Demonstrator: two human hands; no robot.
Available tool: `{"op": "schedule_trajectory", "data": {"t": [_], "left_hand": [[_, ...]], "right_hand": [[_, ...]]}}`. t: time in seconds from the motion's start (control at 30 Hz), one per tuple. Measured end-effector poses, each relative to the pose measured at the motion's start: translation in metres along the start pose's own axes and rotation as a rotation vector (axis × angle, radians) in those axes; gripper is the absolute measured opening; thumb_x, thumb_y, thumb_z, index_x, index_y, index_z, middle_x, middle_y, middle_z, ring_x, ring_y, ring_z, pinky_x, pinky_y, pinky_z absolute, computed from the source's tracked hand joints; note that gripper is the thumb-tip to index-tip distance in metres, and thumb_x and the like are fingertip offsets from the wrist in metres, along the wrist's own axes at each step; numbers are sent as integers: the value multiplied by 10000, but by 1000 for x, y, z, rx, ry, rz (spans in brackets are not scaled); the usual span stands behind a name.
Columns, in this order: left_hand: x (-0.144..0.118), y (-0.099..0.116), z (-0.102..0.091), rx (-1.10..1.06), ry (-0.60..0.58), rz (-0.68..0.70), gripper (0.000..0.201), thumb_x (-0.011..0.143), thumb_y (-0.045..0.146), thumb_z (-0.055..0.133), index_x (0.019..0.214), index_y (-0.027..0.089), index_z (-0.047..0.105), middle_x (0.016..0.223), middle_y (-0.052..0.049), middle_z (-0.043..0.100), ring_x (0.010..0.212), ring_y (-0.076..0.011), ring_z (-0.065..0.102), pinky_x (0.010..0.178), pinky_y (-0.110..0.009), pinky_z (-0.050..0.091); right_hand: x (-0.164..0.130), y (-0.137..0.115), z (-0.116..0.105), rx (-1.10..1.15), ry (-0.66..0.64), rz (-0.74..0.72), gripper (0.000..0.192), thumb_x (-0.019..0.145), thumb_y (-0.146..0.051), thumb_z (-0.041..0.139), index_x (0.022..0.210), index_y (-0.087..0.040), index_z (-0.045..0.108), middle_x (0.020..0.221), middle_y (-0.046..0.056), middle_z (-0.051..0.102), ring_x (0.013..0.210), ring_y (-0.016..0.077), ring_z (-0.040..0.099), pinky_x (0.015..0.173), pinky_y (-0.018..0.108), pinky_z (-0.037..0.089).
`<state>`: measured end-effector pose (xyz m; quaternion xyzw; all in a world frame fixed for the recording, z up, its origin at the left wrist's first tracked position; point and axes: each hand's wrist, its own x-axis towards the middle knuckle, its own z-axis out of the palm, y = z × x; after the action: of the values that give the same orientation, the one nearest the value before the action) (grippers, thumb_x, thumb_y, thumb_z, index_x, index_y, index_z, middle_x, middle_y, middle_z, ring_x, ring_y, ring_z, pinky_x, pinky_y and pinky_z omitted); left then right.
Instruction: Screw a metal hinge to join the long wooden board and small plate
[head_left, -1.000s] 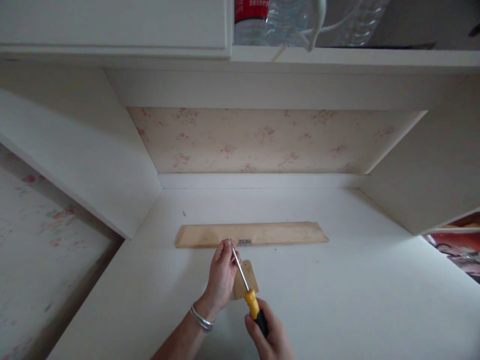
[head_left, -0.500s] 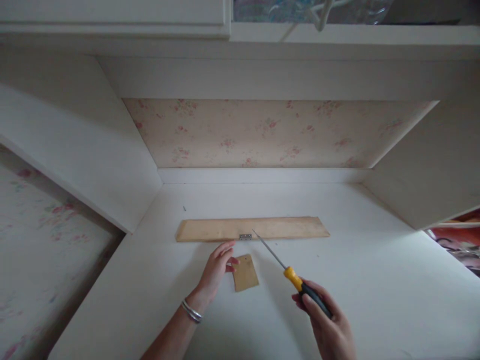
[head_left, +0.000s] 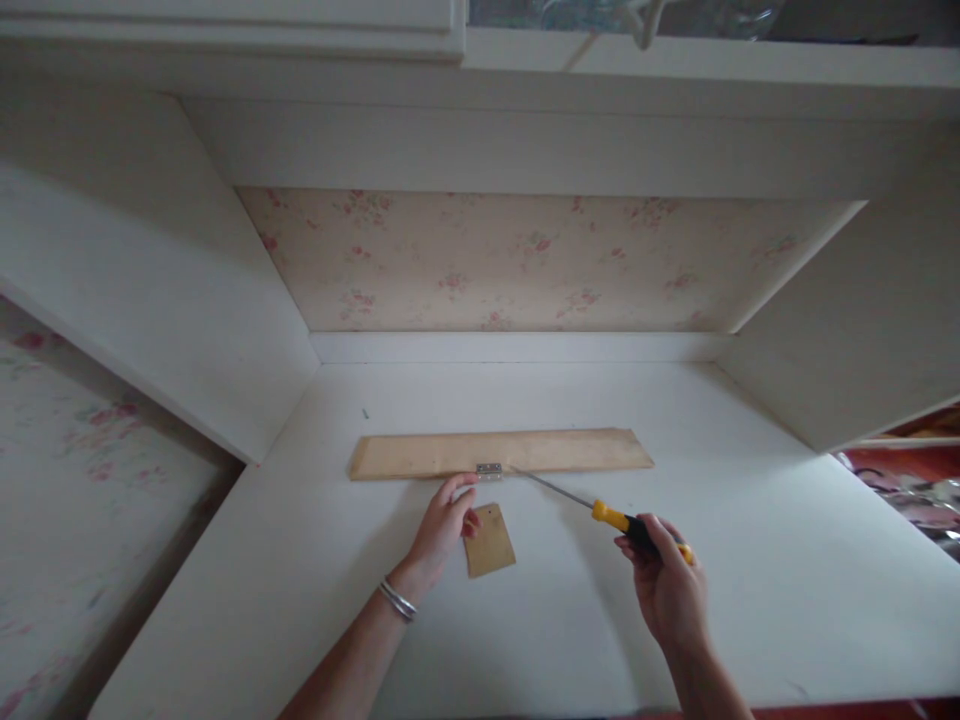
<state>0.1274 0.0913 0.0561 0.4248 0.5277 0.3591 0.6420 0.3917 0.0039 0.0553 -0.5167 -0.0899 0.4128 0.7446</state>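
A long pale wooden board point(head_left: 562, 448) lies crosswise on the white tabletop. On its front edge sits a small metal hinge point(head_left: 489, 468), one leaf on the wood and the other reaching past the edge. My left hand point(head_left: 442, 520) has its index fingertip at the hinge's left side, the other fingers loosely curled. Below the hinge lies a small wooden piece point(head_left: 491, 545) with a dark hole near its top; the left fingers overlap its corner. My right hand point(head_left: 667, 575) grips a yellow and black screwdriver point(head_left: 611, 515), its tip over the board just right of the hinge.
A tiny dark object point(head_left: 365, 413), perhaps a screw, lies behind the board. White side panels point(head_left: 187, 270) flank the tabletop point(head_left: 750, 580). An overhead cabinet point(head_left: 225, 30) hangs above, and red items point(head_left: 900, 475) show at the right.
My right hand moved right and up, and the screwdriver now lies at a flatter angle. My left index finger reached the hinge, whose front leaf now shows beyond the board's edge.
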Motion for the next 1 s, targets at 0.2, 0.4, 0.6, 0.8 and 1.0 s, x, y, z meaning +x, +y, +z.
{"op": "schedule_trajectory", "data": {"t": [0.2,0.4,0.6,0.8,1.0], "left_hand": [[4,2,1,-10,-14,19,328,792,330,558,1082,176,558,1105,-84,590,586,-84,580,459,-187,423],[3,0,0,4,-20,26,319,802,329,545,1083,180,556,1172,-96,560,614,-95,593,458,-197,427],[0,-1,-7,54,-47,22,316,817,349,511,1085,184,540,1228,-97,530,666,-106,601,475,-193,430],[-26,-11,-28,577,-21,241,573,758,474,592,1240,187,478,1268,-122,512,902,-205,602,782,-309,471],[-45,-23,-28,718,-55,342,904,561,381,783,1364,286,379,1401,-87,390,1165,-329,480,965,-371,350]], "right_hand": [[13,-2,11,-80,-23,3,277,598,-285,789,761,-140,617,586,8,645,458,145,619,425,174,512],[25,3,20,-114,-101,52,242,614,-283,776,723,-134,618,611,20,652,457,129,611,419,166,503],[38,8,25,-124,-163,94,217,635,-283,760,727,-142,624,633,14,651,459,115,601,408,164,491],[46,11,25,-118,-143,146,225,635,-282,758,752,-144,625,645,6,650,456,102,590,405,159,489],[50,14,25,-106,-152,156,243,628,-291,760,755,-137,623,635,6,646,461,103,590,387,155,473]]}}
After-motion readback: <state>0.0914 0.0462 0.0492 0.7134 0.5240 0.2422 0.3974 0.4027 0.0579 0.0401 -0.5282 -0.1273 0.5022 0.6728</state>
